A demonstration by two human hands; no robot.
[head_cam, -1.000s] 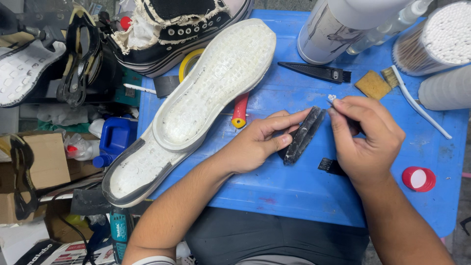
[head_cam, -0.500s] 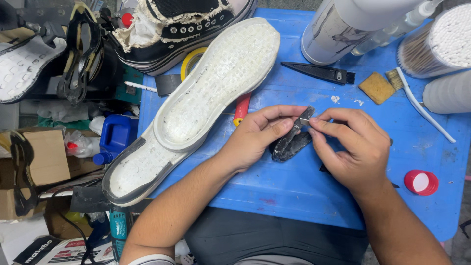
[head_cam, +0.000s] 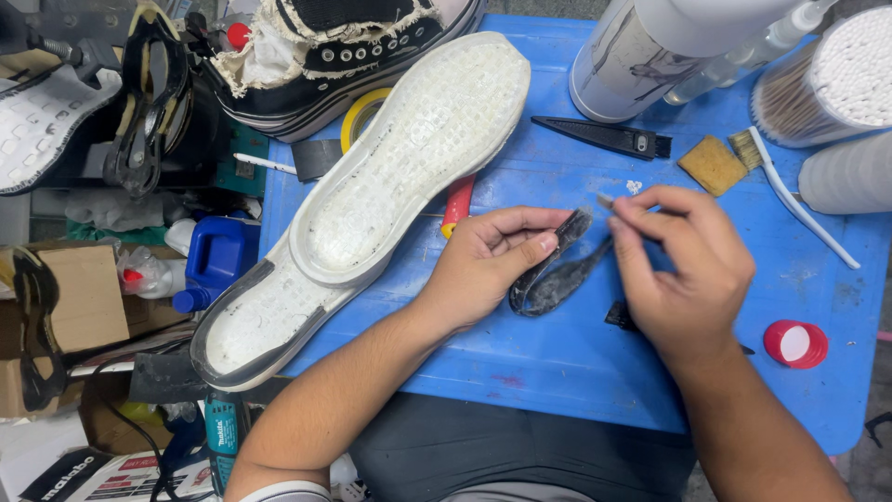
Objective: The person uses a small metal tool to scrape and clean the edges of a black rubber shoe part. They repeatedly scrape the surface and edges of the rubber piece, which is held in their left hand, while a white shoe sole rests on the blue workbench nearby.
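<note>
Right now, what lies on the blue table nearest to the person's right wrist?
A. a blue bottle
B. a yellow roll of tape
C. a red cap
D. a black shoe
C: the red cap lies on the blue table just beside the wrist of the right hand; nothing else lies nearer.

Brown cardboard box [head_cam: 79, 297] left; blue jug [head_cam: 216, 260] beside.

Hidden, cropped and unclear parts

The small pale tool [head_cam: 606, 200] was mostly covered by the right hand [head_cam: 686, 270], so its kind could not be told. The black sneaker [head_cam: 334, 46], the white can [head_cam: 650, 46] and the tub of cotton swabs [head_cam: 836, 79] were cut off by the top edge. A dark item [head_cam: 621, 318] was half hidden under the right hand.
</note>
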